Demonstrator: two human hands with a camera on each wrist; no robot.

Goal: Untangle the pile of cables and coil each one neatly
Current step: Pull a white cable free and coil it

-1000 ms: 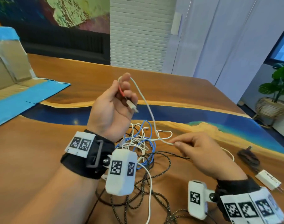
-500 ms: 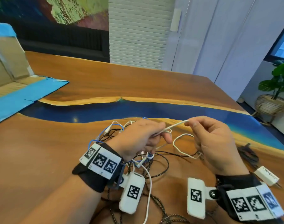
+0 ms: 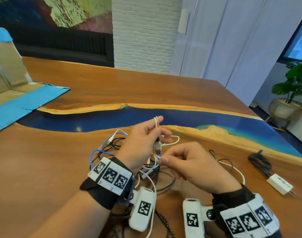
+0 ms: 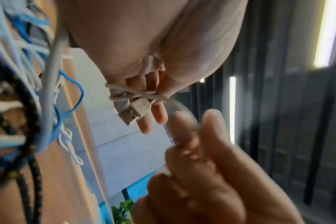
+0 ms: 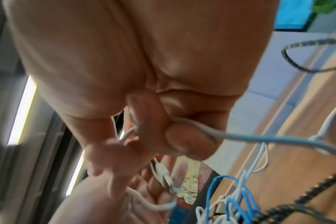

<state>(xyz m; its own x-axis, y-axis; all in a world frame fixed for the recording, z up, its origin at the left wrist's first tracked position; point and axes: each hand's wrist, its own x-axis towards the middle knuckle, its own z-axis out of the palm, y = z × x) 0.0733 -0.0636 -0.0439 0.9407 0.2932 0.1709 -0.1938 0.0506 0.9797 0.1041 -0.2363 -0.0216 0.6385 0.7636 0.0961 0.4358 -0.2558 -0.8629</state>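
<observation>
Above a wooden worktop [image 3: 64, 169] with a blue resin river, a person winds a thin white USB cable [image 3: 170, 143] out of a tangled pile of white, blue and black braided cables [image 3: 146, 170]. The left hand [image 3: 140, 145] is raised over the pile, its fingers [image 4: 159, 112] curled round several turns of the white cable; the cable's grey USB plug [image 4: 133, 112] sticks out below them, pointing down toward the pile. The right hand [image 3: 189, 165] sits just beside and below the left, nearer the person, thumb and forefinger closed narrowly on the same cable, which runs on from that pinch down into the tangle.

What matters next, it seems, is the short stretch between the two hands: it arcs from the left fingers over to the right-hand pinch, so the free length lies to the right and below the small coil. The right hand looks best placed to carry it round the left fingers for another turn, while the left simply holds the loops. The trailing end appears caught among the blue and white strands, so a snag is possible.

Off to the right lie a black bundled cable [image 3: 258, 162] and a white wall charger [image 3: 279, 183], well apart from the pile.
</observation>
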